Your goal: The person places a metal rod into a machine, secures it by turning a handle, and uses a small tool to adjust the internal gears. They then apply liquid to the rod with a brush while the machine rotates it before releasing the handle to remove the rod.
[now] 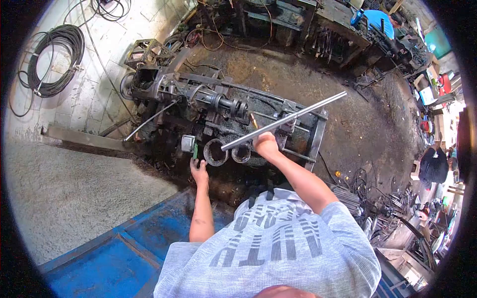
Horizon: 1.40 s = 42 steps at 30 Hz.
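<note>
My right hand [267, 145] is wrapped round a long, bright metal bar [308, 110] near its lower left end. The bar slants up to the right across the machine [218, 99], and its lower end overlaps the metal rings [215, 152] in this view. To the left, my left hand [199, 172] has its fingers apart, with the fingertips right at the lower end of a narrow green piece [196, 151]. Just above that sits a small grey-white box [188, 143]. A thin copper-coloured piece [254, 120] stands near the machine's toothed round end [240, 108].
A thin rod [149, 121] leans out from the machine's left side. Coiled black cable [54, 59] hangs on the white tiled wall. A blue metal surface [109, 263] lies at lower left. Metal stock [348, 198] lies at right. A person in blue [380, 22] is far off.
</note>
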### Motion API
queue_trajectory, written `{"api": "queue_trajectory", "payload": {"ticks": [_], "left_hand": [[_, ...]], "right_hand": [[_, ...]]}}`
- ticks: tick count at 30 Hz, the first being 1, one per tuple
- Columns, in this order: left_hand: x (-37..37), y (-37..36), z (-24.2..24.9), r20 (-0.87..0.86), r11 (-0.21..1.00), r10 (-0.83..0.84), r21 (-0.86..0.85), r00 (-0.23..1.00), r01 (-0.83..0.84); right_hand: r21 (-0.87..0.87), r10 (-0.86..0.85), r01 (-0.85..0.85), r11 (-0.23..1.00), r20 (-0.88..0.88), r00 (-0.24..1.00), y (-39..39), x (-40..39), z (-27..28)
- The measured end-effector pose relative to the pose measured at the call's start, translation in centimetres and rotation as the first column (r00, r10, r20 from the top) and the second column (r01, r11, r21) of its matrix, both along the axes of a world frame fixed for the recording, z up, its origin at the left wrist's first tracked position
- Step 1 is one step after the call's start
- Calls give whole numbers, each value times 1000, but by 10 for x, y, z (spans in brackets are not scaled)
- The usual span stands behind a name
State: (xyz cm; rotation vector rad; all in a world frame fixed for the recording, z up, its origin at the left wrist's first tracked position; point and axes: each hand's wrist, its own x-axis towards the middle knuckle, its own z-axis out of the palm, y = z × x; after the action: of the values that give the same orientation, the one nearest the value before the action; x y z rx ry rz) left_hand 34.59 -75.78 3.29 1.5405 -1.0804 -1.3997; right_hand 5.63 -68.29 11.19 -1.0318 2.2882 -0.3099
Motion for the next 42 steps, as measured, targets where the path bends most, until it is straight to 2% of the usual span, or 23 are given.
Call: {"api": "queue_trajectory", "payload": {"ticks": [1,2,4,5,6,8,9,10,13,18,20,22,27,28,30,34,36,38,40,41,42], "left_hand": [[0,0,0,-1,1000,-1,0,1000,1],[0,1,-1,10,1000,-12,-2,1000,12],[5,1,-5,25,1000,-30,-5,999,30],[7,0,-7,1,1000,-23,-15,1000,23],[9,-1,-9,-25,1000,-17,-26,1000,16],[8,0,1,-31,1000,-7,-3,999,7],[7,1,6,-36,1000,7,22,999,-6],[7,0,4,-41,1000,2,22,999,-1],[13,1,0,-5,999,1,48,1000,-1],[12,4,-1,25,998,-22,56,999,20],[11,3,1,18,998,-13,68,1000,11],[13,0,3,70,994,-94,65,993,90],[10,1,12,77,992,-95,86,993,88],[12,1,10,65,992,-98,86,993,92],[17,0,-3,63,993,-89,86,994,83],[18,5,-3,106,996,-82,53,991,76],[15,6,2,128,998,-60,36,990,56],[15,9,9,130,998,-53,48,990,47],[20,8,4,123,997,-64,56,990,58],[22,8,2,102,996,-57,76,993,50],[25,9,-1,82,994,-50,98,995,42]], "right_hand": [[-72,21,-17,997,60,998,1,-7,6],[-72,20,-15,997,61,998,-2,-9,5],[-106,-94,109,988,133,987,-6,-12,-1],[-102,74,-68,992,57,996,-3,-13,-8],[-104,68,-62,993,58,996,5,-6,-11],[-261,-2,3,965,3,1000,31,14,-18],[-284,-33,67,957,124,992,43,20,-30],[-239,-21,75,968,219,976,54,21,-12],[-179,-68,112,977,234,970,77,30,1],[-322,-81,176,930,289,954,91,31,-16],[-313,-88,184,932,297,951,88,29,-15],[-375,-95,215,902,313,945,84,26,-16],[-396,-143,248,884,275,951,64,22,1],[-396,-142,249,884,278,950,55,19,-4],[-430,-188,246,869,175,967,35,12,-20],[-452,-152,235,860,212,965,3,-6,-35],[-329,-278,328,886,191,941,-13,-11,-37],[-267,-262,302,915,175,949,-9,-14,-40],[-380,-68,150,913,221,973,15,-7,-30],[-333,-185,228,915,155,970,23,4,-14],[-357,-146,215,909,211,967,40,8,4]]}}
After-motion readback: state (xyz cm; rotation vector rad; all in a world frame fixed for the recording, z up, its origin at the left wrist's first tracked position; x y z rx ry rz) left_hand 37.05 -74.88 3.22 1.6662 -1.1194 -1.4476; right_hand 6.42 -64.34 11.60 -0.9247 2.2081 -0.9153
